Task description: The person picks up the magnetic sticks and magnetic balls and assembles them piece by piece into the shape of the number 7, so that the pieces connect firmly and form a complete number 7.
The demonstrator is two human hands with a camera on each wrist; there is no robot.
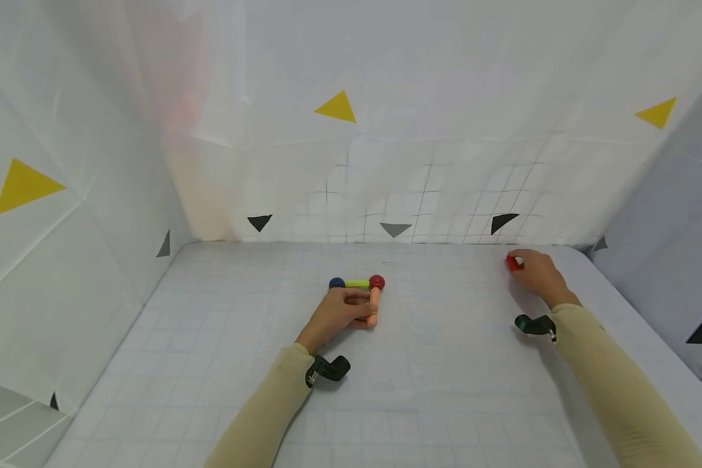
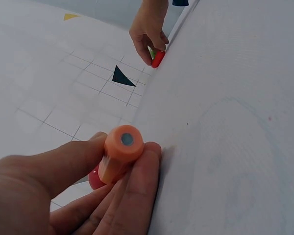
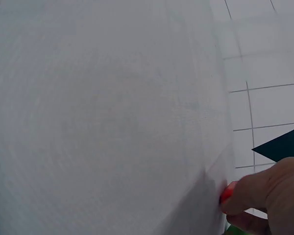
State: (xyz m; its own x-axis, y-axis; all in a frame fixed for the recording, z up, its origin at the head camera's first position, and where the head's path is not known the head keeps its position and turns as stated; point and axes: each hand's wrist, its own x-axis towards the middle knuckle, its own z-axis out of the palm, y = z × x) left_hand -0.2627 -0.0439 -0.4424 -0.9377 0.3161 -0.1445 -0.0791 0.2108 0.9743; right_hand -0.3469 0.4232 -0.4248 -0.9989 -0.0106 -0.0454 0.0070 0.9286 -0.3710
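My left hand (image 1: 338, 313) pinches an orange magnetic rod (image 1: 374, 300) between thumb and fingers. In the left wrist view the rod's free end shows a round grey metal disc (image 2: 127, 139). Its far end meets a red ball (image 1: 377, 281). From that ball a yellow-green rod (image 1: 357, 284) runs left to a dark blue ball (image 1: 336, 283), making a corner shape. At the far right of the table, my right hand (image 1: 539, 276) pinches a red rod-like piece (image 2: 158, 59), partly covered by the fingers. Something green (image 2: 152, 51) shows beside it, mostly hidden.
A white table (image 1: 444, 377) with a faint grid lies under both hands. White sheeting with yellow triangles (image 1: 338, 106) and dark triangles (image 1: 260, 222) rises behind and at both sides. My right hand is near the table's back edge.
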